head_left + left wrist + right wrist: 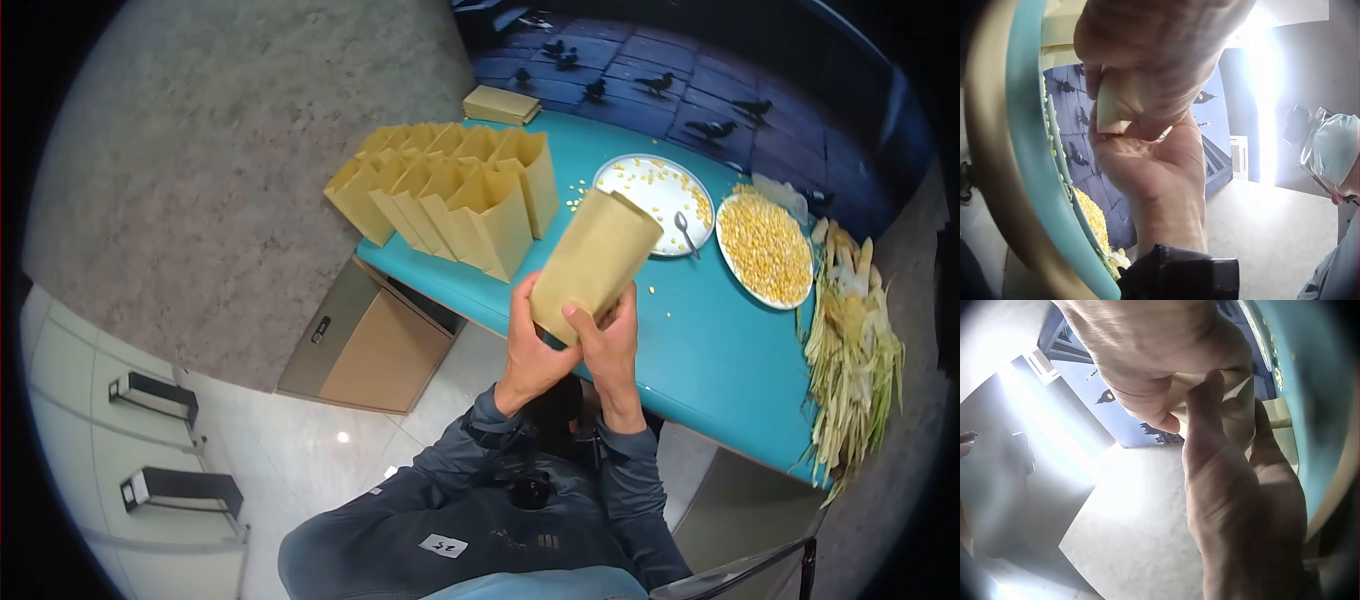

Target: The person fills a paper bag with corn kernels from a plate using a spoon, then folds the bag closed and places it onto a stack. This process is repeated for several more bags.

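Observation:
A flat-sided brown paper bag (pixel 598 262) is held up in front of the body, its far end over the edge of a white plate in the head view. My left hand (pixel 535 345) grips the bag's near end from the left. From the right, my right hand (pixel 612 350) grips the same end, its thumb lying across the bag's face. In the left wrist view a pale part of the bag (pixel 1113 103) shows between the two hands. Folded paper (pixel 1235 409) appears between the fingers in the right wrist view. The fingers behind the bag are hidden in the head view.
Several standing open paper bags (pixel 485 215) fill the table's left part, with flat folded bags (pixel 500 104) behind. The white plate (pixel 606 172) carries scattered corn kernels and a spoon (pixel 686 234). Another plate (pixel 726 262) is heaped with kernels (pixel 765 245). Corn husks (pixel 850 350) hang over the right edge.

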Motion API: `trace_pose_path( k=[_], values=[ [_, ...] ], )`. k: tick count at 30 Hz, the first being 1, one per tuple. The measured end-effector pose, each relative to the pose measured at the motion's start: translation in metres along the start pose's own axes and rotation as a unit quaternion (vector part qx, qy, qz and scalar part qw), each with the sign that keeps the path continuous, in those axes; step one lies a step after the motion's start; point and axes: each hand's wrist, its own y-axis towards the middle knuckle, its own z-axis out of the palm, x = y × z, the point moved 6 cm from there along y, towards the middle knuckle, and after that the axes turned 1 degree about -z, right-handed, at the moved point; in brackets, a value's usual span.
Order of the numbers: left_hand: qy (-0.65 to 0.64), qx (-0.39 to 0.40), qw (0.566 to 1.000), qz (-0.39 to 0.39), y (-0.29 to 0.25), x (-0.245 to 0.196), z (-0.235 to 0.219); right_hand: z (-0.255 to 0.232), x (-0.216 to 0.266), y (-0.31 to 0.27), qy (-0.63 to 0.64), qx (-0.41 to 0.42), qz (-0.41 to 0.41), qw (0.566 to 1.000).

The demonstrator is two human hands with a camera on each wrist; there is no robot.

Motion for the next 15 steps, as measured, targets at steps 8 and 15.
trace_pose_path(
  k=[8,15],
  values=[
    [0.078,-0.026,0.992,0.098,0.066,-0.004,0.016,-0.011,-0.015,0.029,0.142,-0.035,0.040,0.988],
    [0.183,0.008,0.973,0.137,0.087,-0.010,0.041,-0.022,-0.033,0.050,0.214,-0.047,0.067,0.973]
  ],
)
